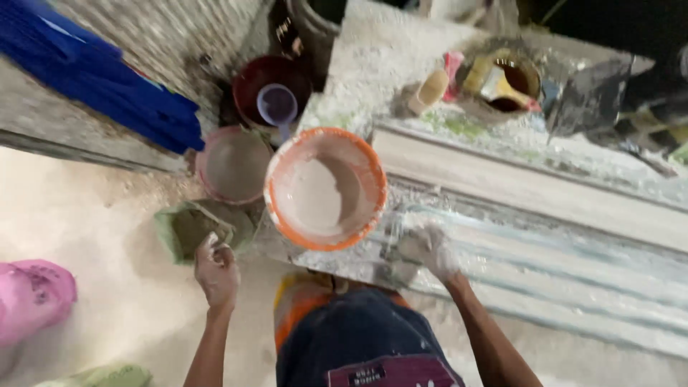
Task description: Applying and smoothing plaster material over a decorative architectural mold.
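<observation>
My right hand (pixel 428 247), coated in white plaster, presses on the wet ribbed plaster strip (pixel 545 258) that runs along the bench; whether it holds anything is unclear. An orange-rimmed bowl (pixel 326 188) holding pale plaster mix stands on the bench corner just left of that hand. My left hand (pixel 216 269) hangs lower left, over the dusty floor, fingers loosely curled, close to a green sack (pixel 188 228). It seems to hold nothing.
A pinkish bucket (pixel 233 165), a dark red bucket (pixel 269 82) with a lilac scoop (pixel 277 106), and a tin with brushes (pixel 505 82) sit at the back. A blue sheet (pixel 107 79) lies left; a pink bag (pixel 32 294) far left. A long moulded cornice (pixel 545 190) crosses the bench.
</observation>
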